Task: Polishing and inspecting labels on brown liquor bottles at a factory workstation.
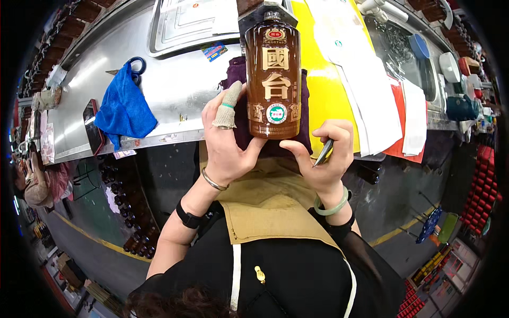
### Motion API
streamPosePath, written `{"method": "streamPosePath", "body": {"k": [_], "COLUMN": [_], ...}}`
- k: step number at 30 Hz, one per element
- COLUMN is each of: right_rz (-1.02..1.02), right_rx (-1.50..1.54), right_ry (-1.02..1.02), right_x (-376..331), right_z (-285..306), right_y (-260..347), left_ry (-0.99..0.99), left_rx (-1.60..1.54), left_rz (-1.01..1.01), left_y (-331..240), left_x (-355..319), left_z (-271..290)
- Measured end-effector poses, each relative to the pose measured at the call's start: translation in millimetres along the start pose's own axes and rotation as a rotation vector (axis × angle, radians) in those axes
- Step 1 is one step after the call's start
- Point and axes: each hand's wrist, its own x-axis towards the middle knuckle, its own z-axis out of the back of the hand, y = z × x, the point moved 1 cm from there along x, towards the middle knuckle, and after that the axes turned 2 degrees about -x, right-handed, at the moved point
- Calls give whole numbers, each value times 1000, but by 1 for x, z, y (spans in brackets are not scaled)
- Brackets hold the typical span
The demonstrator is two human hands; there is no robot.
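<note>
Tan apron (270, 204) over black clothing, nearest the camera, at the lower edge.

Left hand (225, 140): metal bangle at the wrist, black band further down the forearm. Grip wrapped around the lower left side of the brown bottle (273, 79), palm against its base. Gauze finger cot (228, 106) with a green band on one raised finger, lying alongside the bottle's left edge.

Right hand (323, 153): pale green bangle at the wrist. Thumb tip pressed against the bottle's bottom right corner; remaining fingers curled shut around a slim metal tool (323, 152), which points down and away from the bottle.

Bottle: upright, held between both hands just above the near edge of the table (175, 90). Glossy brown, gold characters down the front, round seal low on the label, dark cap.

Behind the bottle, a dark purple cloth (238, 71) lies on the table. Left of it, a blue cloth (124, 108) draped over blue-handled scissors (139, 64). Right of the bottle, a yellow sheet (321, 79), then white paper sheets (360, 69).

Far edge: a steel tray (191, 24).
</note>
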Motion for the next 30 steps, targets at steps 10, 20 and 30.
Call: {"method": "streamPosePath", "body": {"k": [10, 20, 30], "right_rz": [-41, -65, -152], "right_rx": [-24, -27, -40], "right_ry": [9, 11, 63], "right_x": [-6, -8, -10], "right_z": [6, 7, 5], "right_y": [2, 5, 6], "left_ry": [22, 12, -55], "left_rx": [-25, -53, -152], "left_rz": [-3, 4, 103], "left_y": [-3, -4, 1], "left_x": [2, 3, 0], "left_z": [4, 3, -4]}}
